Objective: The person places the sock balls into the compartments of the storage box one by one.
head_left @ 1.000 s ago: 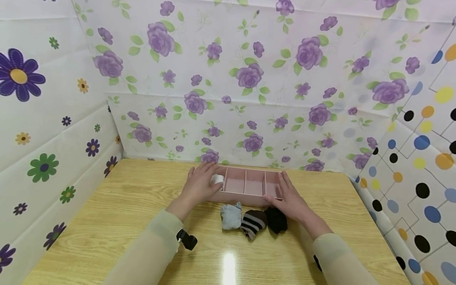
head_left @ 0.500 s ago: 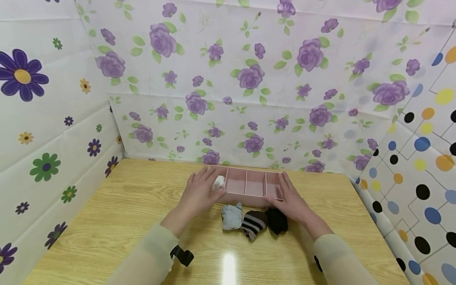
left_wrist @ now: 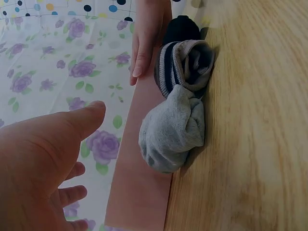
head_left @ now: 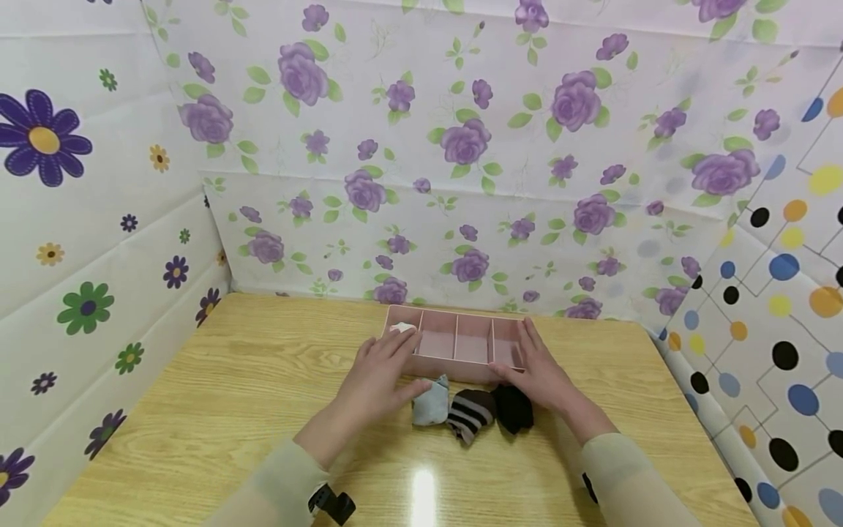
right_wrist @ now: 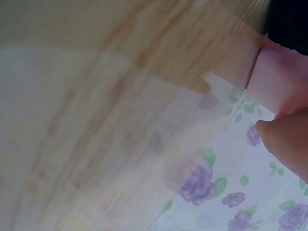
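A pink tray [head_left: 454,316] with four compartments is seen at the far middle of the wooden worktop [head_left: 217,395], close to the flowered backdrop. A small white bundle [head_left: 402,329], probably a rolled sock though little of it can be made out, lies in the leftmost compartment.

Three rolled socks are lined up along the near wall of the tray: a grey sock [head_left: 431,401] on the left, a striped sock [head_left: 469,413] in the middle and a black sock [head_left: 512,407] on the right. In the left wrist view the grey sock [left_wrist: 172,130] and the striped sock [left_wrist: 185,66] are seen touching each other and lying against the tray wall.

The left hand [head_left: 382,369] is held open with its fingers relaxed, just left of the grey sock; the thumb is at the sock's near left side, but whether it is touched cannot be told. Nothing is gripped by it. The right hand [head_left: 536,369] is laid open, with straight fingers, on the right end of the tray, just beside the black sock.
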A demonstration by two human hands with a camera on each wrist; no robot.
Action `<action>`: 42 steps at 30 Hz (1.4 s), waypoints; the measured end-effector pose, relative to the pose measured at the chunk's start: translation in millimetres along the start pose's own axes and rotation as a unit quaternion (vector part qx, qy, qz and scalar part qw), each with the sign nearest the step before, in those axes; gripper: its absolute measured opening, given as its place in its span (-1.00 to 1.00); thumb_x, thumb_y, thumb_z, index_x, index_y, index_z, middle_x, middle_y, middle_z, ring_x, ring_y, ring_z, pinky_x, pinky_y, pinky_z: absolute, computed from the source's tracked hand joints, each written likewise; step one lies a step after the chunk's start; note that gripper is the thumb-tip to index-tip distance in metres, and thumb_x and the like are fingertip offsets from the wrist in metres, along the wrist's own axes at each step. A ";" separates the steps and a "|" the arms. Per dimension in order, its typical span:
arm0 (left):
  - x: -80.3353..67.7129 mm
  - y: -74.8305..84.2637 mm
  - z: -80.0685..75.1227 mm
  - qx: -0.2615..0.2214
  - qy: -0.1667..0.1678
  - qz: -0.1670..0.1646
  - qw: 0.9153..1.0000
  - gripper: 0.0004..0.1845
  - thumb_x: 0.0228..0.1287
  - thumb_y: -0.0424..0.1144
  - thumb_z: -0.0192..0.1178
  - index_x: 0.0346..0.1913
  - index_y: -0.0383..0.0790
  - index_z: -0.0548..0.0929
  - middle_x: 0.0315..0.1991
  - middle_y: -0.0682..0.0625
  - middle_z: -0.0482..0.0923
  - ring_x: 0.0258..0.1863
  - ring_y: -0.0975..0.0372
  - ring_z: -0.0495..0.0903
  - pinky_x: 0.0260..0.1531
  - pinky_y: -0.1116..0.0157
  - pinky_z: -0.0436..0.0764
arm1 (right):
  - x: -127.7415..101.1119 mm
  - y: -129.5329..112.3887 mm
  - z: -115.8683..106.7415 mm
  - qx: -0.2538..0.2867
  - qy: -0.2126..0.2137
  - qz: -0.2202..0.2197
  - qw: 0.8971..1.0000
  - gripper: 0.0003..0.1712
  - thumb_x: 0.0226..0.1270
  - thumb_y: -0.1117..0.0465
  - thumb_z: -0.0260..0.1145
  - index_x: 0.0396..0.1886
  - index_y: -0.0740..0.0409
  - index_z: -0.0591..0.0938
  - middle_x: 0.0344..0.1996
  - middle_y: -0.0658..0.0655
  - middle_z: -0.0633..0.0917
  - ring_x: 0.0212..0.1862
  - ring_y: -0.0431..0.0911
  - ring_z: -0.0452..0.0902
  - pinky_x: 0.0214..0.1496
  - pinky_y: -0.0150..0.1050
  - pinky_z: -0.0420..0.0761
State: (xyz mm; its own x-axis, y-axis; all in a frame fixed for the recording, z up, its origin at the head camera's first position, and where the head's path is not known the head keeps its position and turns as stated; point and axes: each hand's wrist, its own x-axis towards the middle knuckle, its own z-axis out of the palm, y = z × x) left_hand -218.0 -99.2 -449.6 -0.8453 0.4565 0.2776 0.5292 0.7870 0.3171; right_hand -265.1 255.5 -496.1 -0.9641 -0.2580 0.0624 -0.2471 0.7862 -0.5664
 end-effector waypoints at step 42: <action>-27.5 14.9 23.4 0.019 -0.030 0.089 0.995 -0.01 0.35 0.20 0.55 0.67 -0.23 0.42 0.57 -0.19 0.47 0.53 -0.17 0.44 0.51 -0.38 0.31 | 1.0 -1.5 -0.1 -0.025 0.010 -0.004 1.000 0.32 0.60 -0.44 0.26 0.84 0.23 -0.21 0.81 0.30 -0.30 0.72 0.50 -0.23 0.68 0.49 -0.13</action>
State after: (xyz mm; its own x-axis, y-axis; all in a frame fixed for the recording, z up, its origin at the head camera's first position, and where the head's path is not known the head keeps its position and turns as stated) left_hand -188.6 -90.4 -473.7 -0.7425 0.6124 0.2714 0.6680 0.7068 0.2329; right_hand -265.6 254.1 -495.1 -0.9637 -0.2539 0.0831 -0.2589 0.8112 -0.5243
